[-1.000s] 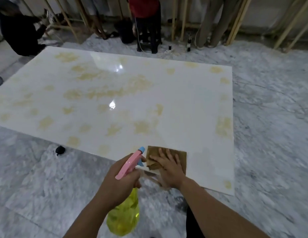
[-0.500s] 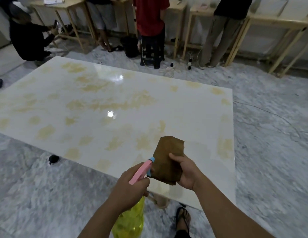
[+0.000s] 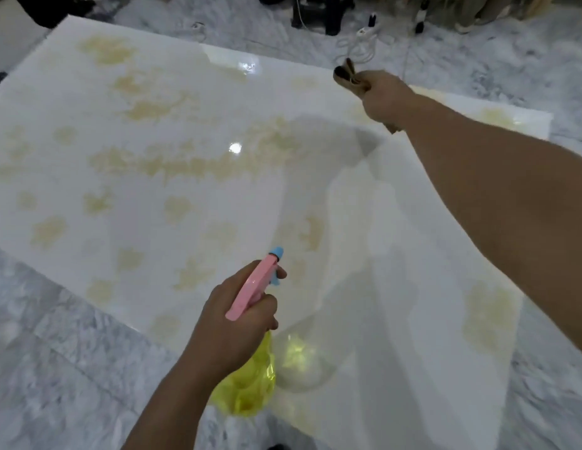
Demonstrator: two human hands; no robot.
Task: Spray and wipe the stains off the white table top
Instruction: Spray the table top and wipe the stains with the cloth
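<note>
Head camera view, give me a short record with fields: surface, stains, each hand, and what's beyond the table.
surface: white table top, glossy
stains: yellowish stains over most of it
left hand: grips spray bottle, pink head, yellow body, at the near edge
right hand: holds bunched brown cloth, arm stretched to the far edge
beyond: grey marble floor, white cable
</note>
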